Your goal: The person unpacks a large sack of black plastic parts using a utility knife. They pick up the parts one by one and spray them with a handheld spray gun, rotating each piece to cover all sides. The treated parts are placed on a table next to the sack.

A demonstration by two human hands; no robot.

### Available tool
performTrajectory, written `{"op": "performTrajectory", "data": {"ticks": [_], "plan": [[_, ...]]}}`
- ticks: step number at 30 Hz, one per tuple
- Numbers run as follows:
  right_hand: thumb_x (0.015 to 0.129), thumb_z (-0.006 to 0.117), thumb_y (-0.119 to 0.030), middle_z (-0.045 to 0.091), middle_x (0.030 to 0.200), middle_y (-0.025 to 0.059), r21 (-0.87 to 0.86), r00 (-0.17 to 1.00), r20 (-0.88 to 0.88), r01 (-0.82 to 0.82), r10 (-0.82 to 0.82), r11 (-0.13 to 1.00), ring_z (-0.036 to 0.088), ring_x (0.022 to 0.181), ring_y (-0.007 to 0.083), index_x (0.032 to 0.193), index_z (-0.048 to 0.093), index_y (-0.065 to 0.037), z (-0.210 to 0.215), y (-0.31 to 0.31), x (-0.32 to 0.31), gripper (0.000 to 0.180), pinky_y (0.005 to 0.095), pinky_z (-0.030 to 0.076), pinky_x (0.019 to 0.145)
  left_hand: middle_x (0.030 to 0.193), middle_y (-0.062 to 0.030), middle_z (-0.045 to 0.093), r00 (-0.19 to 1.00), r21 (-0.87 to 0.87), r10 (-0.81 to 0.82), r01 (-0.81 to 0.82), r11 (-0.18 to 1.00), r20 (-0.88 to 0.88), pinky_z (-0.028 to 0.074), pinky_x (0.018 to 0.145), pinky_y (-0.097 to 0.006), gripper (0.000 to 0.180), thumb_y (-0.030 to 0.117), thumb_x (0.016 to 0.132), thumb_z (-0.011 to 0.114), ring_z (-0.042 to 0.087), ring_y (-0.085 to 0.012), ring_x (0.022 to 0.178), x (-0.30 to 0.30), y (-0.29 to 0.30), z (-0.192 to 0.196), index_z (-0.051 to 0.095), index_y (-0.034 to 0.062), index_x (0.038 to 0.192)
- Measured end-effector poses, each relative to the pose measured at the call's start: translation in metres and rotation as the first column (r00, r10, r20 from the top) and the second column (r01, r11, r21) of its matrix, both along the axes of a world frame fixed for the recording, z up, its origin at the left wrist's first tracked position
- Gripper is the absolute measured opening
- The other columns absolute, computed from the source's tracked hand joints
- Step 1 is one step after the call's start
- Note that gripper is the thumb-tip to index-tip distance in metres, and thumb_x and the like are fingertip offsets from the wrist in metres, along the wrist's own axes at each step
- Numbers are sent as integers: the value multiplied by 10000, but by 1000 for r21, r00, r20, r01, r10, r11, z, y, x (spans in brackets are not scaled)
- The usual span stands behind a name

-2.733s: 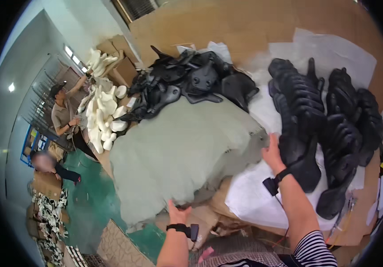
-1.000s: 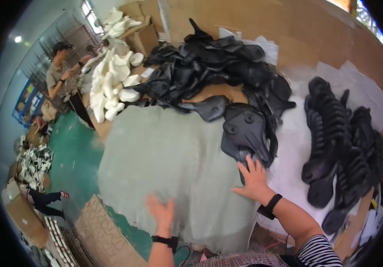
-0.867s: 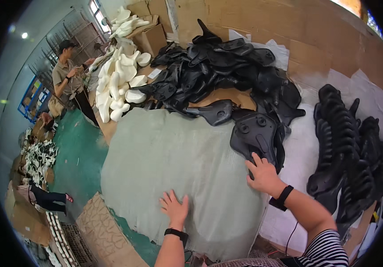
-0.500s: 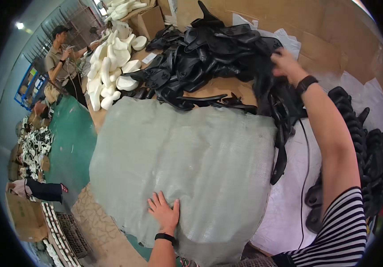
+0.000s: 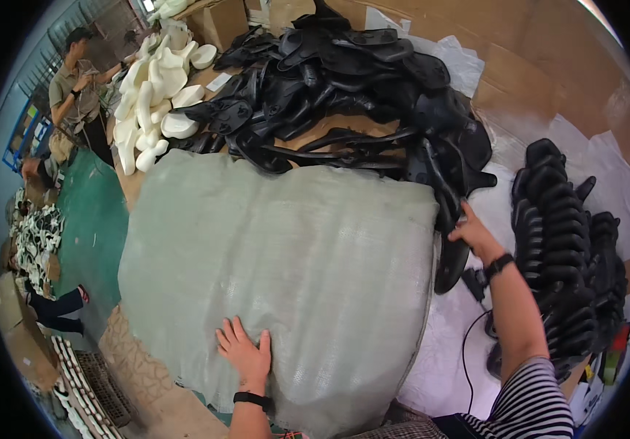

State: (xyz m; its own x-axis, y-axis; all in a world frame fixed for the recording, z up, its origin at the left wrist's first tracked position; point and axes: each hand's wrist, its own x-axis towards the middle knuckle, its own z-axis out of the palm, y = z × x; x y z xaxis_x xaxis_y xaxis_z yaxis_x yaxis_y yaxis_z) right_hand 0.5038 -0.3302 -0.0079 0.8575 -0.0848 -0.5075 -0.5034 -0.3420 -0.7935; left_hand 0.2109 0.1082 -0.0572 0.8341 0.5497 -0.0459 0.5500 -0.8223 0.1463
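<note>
My left hand (image 5: 245,355) lies flat with fingers spread on a large pale grey-green woven sheet (image 5: 315,256), whose surface bulges like a stuffed sack. My right hand (image 5: 478,235) is by the right edge of the sheet, thumb and forefinger apart, against a long black moulded piece (image 5: 452,267). That piece hangs down along the sheet's edge from a heap of glossy black moulded parts (image 5: 329,80). Some tips of the right fingers are hard to make out against the black.
Stacked curved black parts (image 5: 549,241) stand to the right on white sheeting, with a black cable (image 5: 465,366) nearby. White moulded parts (image 5: 155,80) pile up at the far left. A co-worker (image 5: 77,88) stands beyond them. Cardboard (image 5: 534,66) lines the back.
My right hand has come down from the top of the black heap to the sheet's right edge. Black parts there have shifted. My left hand stays flat on the sheet; the view has shifted slightly.
</note>
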Motion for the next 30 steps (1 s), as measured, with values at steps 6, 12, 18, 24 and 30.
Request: {"op": "performTrajectory", "data": {"ticks": [6, 12, 18, 24, 30], "plan": [[624, 552, 65, 553, 1205, 222, -316, 917, 373, -14, 138, 949, 568, 1044, 321, 1402, 368, -89, 95, 35, 152, 813, 365, 486, 804, 1441, -216, 300, 1000, -8, 19, -19, 1000, -7, 191, 1032, -595, 738, 415, 824, 589, 233, -456, 1321, 0, -2, 8, 312, 31, 1390], [641, 783, -342, 520, 1201, 207, -520, 102, 849, -19, 519, 854, 514, 1103, 360, 1232, 501, 15, 141, 183, 215, 746, 396, 417, 953, 1418, -237, 319, 1000, -25, 16, -15, 1000, 21, 205, 1020, -620, 769, 472, 782, 609, 243, -478, 1307, 7, -1, 9, 372, 12, 1352], [823, 620, -249, 562, 1204, 131, -678, -177, 438, -709, 882, 194, 500, 1116, 339, 1148, 582, -48, 22, 359, 110, 383, 398, 401, 964, 1392, -250, 347, 1000, -31, 26, -26, 999, -7, 202, 1026, -578, 751, 441, 768, 619, 263, -467, 1293, 8, -1, 18, 391, -6, 1326], [864, 491, -313, 599, 1170, 111, -990, 159, -105, 72, 982, -118, 510, 1108, 264, 1007, 700, -129, 3, 316, 202, 313, 435, 394, 866, 1377, -252, 357, 1000, -62, 15, -16, 998, -10, 197, 1022, -592, 779, 456, 730, 634, 261, -473, 1290, 12, -3, 18, 406, -16, 1306], [805, 631, -351, 625, 1109, 155, -752, 413, 78, -574, 907, 326, 490, 1152, 338, 1121, 643, -63, 27, 203, 236, 427, 446, 382, 973, 1400, -251, 329, 998, -72, 44, -47, 996, -39, 189, 992, -659, 820, 538, 749, 598, 243, -500, 1297, 14, -2, 6, 394, -6, 1328]]}}
